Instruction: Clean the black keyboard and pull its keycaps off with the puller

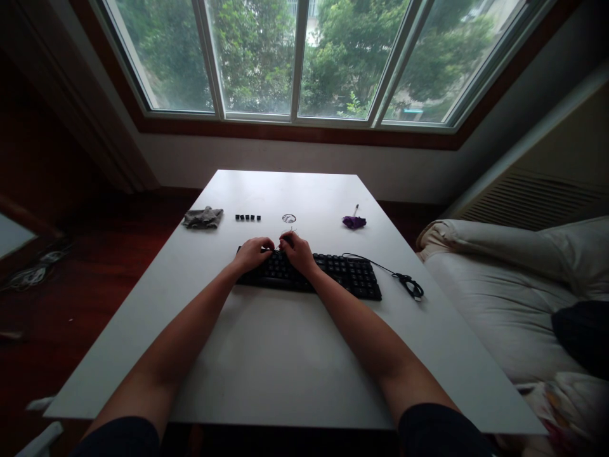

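Note:
A black keyboard point(352, 271) lies across the middle of the white table, partly covered by my hands. My left hand point(255, 252) is over its left half, fingers closed in a pinch near the back edge; whatever they hold is hidden. Close beside it, my right hand point(297, 250) is closed too, with a thin, light wire-like piece point(293, 230) sticking out beyond the fingers. Which kind of tool that is, I cannot tell. Behind the hands, several black keycaps point(248, 218) stand in a row. A small round ring-like item point(288, 218) lies to their right.
A crumpled grey cloth point(203, 218) is at the table's left edge. Toward the right lies a purple cloth point(354, 222) with a thin stick-like item point(356, 209) at it. The keyboard's coiled cable point(409, 285) rests near the right edge, beside a pale sofa point(490, 292).

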{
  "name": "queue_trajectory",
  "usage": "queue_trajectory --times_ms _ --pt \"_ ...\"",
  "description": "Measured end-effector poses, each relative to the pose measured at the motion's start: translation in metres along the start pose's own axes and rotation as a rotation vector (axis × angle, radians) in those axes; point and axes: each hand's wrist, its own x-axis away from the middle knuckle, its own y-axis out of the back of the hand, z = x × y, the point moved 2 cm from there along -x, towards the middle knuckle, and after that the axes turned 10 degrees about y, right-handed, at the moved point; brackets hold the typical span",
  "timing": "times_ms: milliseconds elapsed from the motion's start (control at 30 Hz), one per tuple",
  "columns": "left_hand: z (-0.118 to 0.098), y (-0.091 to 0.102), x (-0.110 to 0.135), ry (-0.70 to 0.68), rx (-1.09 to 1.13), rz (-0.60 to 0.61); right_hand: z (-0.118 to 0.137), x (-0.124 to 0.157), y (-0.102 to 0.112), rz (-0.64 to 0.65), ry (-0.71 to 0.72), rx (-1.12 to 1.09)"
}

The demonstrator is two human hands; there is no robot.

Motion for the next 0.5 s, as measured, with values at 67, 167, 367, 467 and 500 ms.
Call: queue_trajectory --times_ms 67,167,367,467,500 --pt "0.001 -0.001 0.0 -0.002 0.033 0.002 0.0 0.0 0.0 -0.003 0.004 -0.024" --pt "0.003 -0.002 0.0 0.008 0.064 -0.012 0.001 0.001 0.0 -0.012 -0.005 -0.027" --pt "0.008 -0.002 -0.004 0.058 0.175 -0.015 -0.002 0.001 -0.001 -0.059 -0.014 -0.03" --pt "0.011 -0.002 -0.007 0.084 0.263 -0.016 -0.001 0.0 0.0 -0.098 -0.027 0.004" --pt "0.012 -0.001 -0.008 0.089 0.298 -0.014 0.001 0.0 0.001 -0.115 -0.032 0.011"
